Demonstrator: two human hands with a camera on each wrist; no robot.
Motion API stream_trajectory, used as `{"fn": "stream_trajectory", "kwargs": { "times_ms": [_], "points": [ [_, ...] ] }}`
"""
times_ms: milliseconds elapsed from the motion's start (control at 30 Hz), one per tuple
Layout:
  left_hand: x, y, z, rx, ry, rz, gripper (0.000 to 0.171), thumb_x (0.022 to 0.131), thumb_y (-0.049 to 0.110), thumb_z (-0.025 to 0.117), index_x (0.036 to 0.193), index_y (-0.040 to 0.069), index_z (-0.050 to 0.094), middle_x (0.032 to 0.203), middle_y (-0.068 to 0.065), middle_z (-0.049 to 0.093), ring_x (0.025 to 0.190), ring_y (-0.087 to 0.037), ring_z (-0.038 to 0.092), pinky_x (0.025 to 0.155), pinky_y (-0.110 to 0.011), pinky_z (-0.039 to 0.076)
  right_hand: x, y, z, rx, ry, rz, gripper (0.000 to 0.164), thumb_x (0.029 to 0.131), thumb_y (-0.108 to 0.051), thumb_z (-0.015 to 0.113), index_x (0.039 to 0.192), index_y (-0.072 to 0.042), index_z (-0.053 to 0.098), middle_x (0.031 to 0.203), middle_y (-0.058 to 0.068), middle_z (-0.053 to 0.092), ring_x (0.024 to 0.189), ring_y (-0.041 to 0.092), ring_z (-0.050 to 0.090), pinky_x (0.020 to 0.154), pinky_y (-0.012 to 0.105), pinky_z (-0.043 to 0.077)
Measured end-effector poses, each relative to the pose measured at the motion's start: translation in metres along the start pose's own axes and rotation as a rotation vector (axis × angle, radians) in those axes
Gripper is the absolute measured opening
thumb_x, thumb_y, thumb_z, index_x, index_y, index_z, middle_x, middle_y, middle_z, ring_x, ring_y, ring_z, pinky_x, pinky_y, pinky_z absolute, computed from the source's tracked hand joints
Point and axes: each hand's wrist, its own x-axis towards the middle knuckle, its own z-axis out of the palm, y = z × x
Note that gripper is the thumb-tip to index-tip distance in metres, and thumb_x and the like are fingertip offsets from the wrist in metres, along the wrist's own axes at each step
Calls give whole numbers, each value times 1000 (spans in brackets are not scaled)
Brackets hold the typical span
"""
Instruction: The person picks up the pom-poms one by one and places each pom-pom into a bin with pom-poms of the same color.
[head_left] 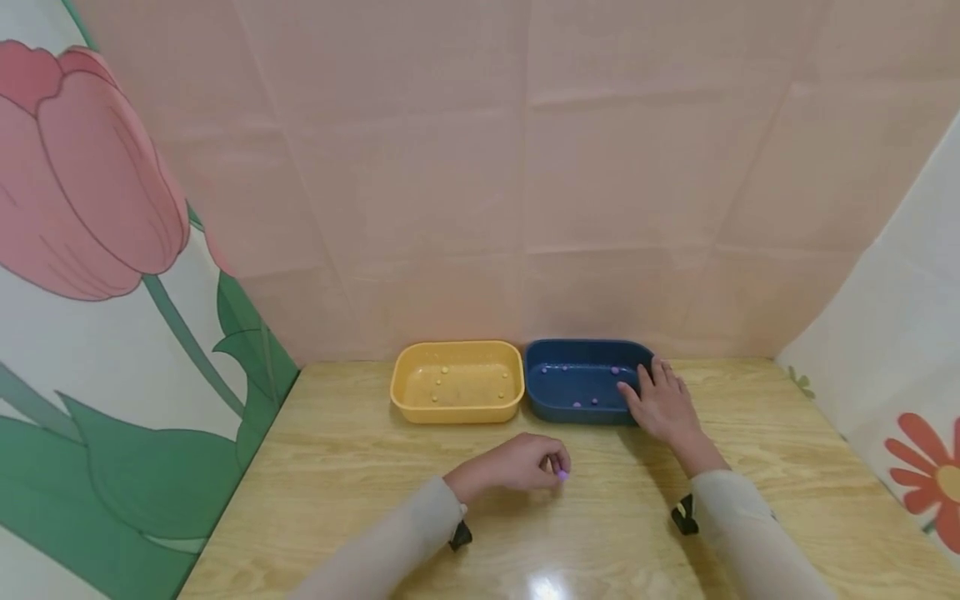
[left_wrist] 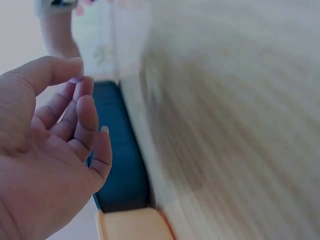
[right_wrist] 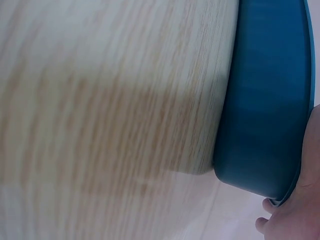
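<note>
My left hand [head_left: 525, 462] is over the table in front of the trays, pinching a small purple bead [head_left: 562, 475] between thumb and fingertips. In the left wrist view the bead [left_wrist: 76, 79] is mostly hidden by the thumb, and the other fingers are loosely bent. My right hand [head_left: 664, 408] rests over the right end of a dark blue tray [head_left: 581, 414], fingers spread and extended across its rim. Several small purple beads [head_left: 615, 371] lie scattered inside this tray. From the right wrist, part of the hand [right_wrist: 295, 215] shows against the tray's corner.
A yellow tray [head_left: 457, 414] with several small yellow beads [head_left: 445, 369] stands directly left of the blue one. Both are at the back of the wood-grain table [head_left: 337, 475], close to a pink cloth backdrop [head_left: 420, 208]. Flower-printed cloth [head_left: 97, 358] hangs at the sides.
</note>
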Motion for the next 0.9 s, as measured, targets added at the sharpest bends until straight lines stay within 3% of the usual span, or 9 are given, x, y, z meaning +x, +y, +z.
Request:
{"fn": "stream_trajectory", "kwargs": {
  "times_ms": [200, 400, 700, 900],
  "points": [
    [8, -8, -13, -113, 119, -75, 8, 96, 19, 71, 103, 16, 68, 89, 12, 65, 71, 1, 53, 65, -15, 47, -3, 2, 2, -6, -12, 1, 87, 107, -60, 22, 153, 14, 25, 160, 41, 5, 148, 56, 2, 116, 70, 7],
    [21, -11, -29, -191, 229, -134, 7, 96, 20, 72, 102, 18, 68, 89, 10, 64, 77, -3, 55, 71, -18, 48, -2, 3, 3, -5, 7, 4, 86, 107, -59, 22, 153, 14, 26, 160, 40, 6, 148, 56, 3, 116, 70, 7],
    [45, -21, -44, -219, 288, -150, 8, 97, 24, 71, 101, 18, 69, 90, 10, 65, 81, -5, 57, 73, -19, 49, -1, 2, 2, -7, 12, 5, 85, 108, -58, 23, 153, 14, 26, 160, 40, 5, 148, 56, 2, 116, 70, 6],
    [59, -29, -58, -297, 346, -184, 9, 96, 20, 71, 102, 13, 69, 93, 4, 65, 84, -7, 58, 76, -20, 49, 0, -2, 0, -6, 17, 0, 84, 108, -57, 24, 152, 14, 27, 160, 40, 7, 148, 56, 3, 116, 70, 7]
  ]
}}
